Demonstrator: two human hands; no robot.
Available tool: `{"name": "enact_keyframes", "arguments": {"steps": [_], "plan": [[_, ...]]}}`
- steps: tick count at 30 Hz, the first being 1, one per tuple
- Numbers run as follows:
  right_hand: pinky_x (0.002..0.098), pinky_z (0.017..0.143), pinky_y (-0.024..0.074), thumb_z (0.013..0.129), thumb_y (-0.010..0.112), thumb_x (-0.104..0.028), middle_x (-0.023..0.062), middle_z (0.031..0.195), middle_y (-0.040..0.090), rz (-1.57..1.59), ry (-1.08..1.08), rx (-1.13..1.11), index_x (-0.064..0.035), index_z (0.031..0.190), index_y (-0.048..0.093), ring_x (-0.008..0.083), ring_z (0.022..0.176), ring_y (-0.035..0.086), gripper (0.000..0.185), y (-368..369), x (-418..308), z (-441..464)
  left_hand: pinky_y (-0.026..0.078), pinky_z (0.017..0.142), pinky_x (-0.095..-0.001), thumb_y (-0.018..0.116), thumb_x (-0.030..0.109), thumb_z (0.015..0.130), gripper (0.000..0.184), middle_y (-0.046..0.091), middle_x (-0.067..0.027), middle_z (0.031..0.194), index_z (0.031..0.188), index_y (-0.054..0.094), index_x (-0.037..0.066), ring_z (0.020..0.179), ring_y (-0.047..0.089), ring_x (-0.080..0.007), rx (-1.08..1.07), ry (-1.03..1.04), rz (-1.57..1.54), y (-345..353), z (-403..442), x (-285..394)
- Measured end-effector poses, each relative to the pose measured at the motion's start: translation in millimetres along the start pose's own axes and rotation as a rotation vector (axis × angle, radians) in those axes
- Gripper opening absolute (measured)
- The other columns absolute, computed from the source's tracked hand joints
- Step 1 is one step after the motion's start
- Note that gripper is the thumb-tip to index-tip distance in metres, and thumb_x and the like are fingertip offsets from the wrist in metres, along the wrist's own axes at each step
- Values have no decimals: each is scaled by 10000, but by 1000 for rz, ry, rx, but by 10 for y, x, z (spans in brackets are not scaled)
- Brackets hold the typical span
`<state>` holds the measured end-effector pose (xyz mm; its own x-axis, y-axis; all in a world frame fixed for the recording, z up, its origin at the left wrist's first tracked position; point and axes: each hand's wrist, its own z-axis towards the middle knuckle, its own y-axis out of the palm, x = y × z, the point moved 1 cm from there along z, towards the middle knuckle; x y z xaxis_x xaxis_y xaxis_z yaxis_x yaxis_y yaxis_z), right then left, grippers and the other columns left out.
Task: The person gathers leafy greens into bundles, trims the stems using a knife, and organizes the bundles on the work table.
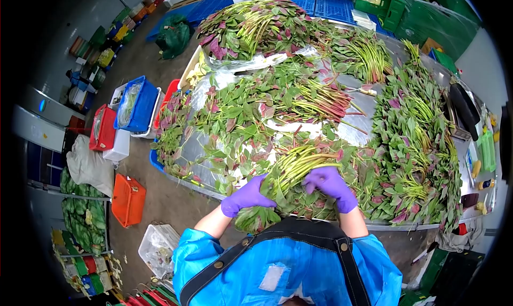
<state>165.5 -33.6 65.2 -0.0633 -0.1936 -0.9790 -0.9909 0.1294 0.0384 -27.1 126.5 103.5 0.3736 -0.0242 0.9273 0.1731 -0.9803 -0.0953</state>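
Both hands wear purple gloves at the near edge of the metal table (393, 227). My left hand (250, 195) is wrapped round the leafy side of a bunch of greens (294, 169), whose pale green stems point up and right. My right hand (330, 186) lies against the stem side of that bunch, its fingers bent; what its fingertips hold is hidden. Leaves hang down between the hands. Beyond the bunch lies a pile of greens with reddish stems (326, 100) on plastic sheeting.
Bundled greens (411, 140) line the table's right side, and a large heap (256, 28) lies at the back. A knife-like tool (363, 91) rests near the reddish stems. Left of the table stand a blue crate (137, 104) and an orange basket (128, 200).
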Motion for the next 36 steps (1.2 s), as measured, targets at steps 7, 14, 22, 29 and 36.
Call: {"name": "enact_keyframes", "arguments": {"steps": [7, 14, 22, 29, 36], "plan": [[385, 871, 425, 720, 683, -162, 162, 1137, 542, -1063, -92, 646, -59, 1112, 531, 289, 1017, 539, 433, -582, -35, -313, 423, 749, -290, 754, 155, 555, 728, 576, -54, 850, 1212, 467, 26, 811, 526, -133, 126, -36, 269, -231, -168, -105], [382, 934, 377, 722, 700, -298, 126, 1098, 575, -701, -529, 223, -119, 1151, 550, 264, 1037, 538, 489, 248, -558, 157, 433, 582, -392, 687, 188, 566, 640, 539, -108, 620, 1171, 501, 96, 622, 554, -288, 86, 245, 853, -16, -90, 53], [292, 677, 484, 798, 626, -216, 46, 744, 651, -615, 90, 949, -84, 931, 644, 148, 666, 620, 188, -556, 94, 85, 407, 576, -348, 728, 238, 540, 720, 517, -112, 666, 1203, 490, 90, 615, 528, -257, -20, 186, 630, -155, -278, -110], [279, 803, 469, 762, 674, -163, 102, 1036, 595, -124, -146, -83, -23, 1066, 573, 166, 936, 577, 350, -190, -163, 59, 435, 666, -328, 715, 186, 550, 698, 581, -135, 798, 1200, 494, 64, 728, 578, -235, -113, 237, 562, -233, -208, -248], [243, 596, 506, 700, 677, -9, 145, 827, 644, 457, 57, 130, 27, 824, 621, 152, 647, 617, 141, -663, 180, -92, 422, 729, -259, 698, 124, 530, 719, 566, -56, 854, 1192, 464, -34, 769, 498, -112, -129, -57, 341, -181, -251, -75]]}}
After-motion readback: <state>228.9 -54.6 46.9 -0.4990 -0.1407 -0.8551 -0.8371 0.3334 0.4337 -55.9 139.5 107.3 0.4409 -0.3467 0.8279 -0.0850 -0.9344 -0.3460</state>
